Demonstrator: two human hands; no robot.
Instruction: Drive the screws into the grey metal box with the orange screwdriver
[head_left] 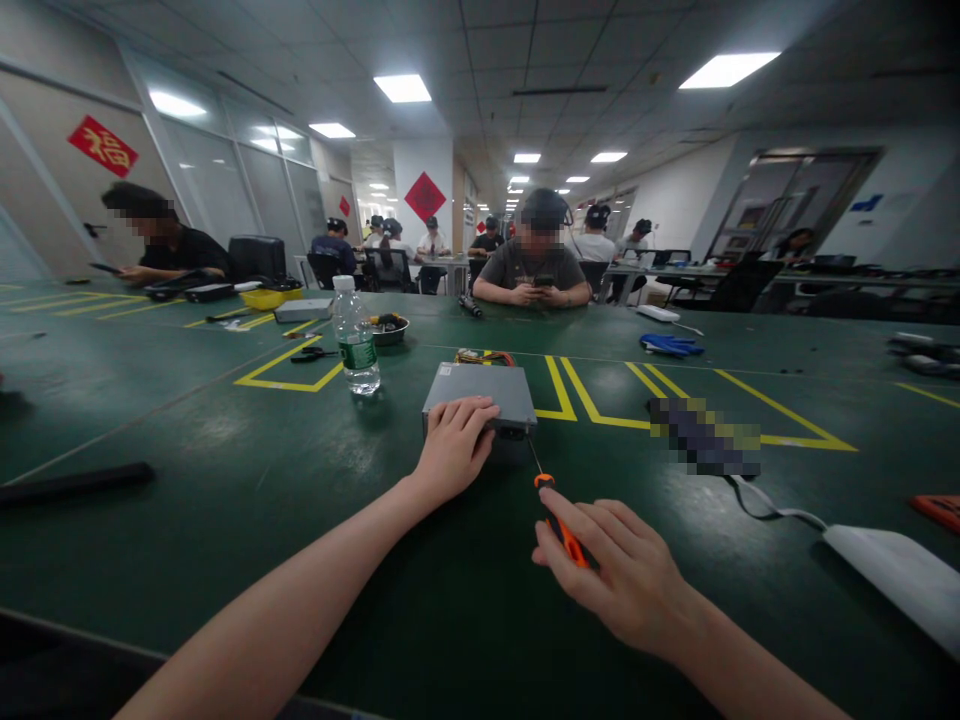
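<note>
A flat grey metal box [487,392] lies on the green table [225,480] straight ahead of me, with coloured wires [484,356] at its far side. My left hand [454,447] rests on the box's near left corner, fingers curled over the top edge. My right hand [615,565] grips an orange-and-black screwdriver [559,520] by its handle. The thin shaft points at the box's near right edge, its tip at or just short of the box.
A clear water bottle [355,340] stands left of the box, a small bowl [390,330] behind it. Blue gloves [671,345] lie far right, a white device with a cable [892,570] near right. A person [534,265] sits opposite; others sit further back. Yellow tape lines mark the table.
</note>
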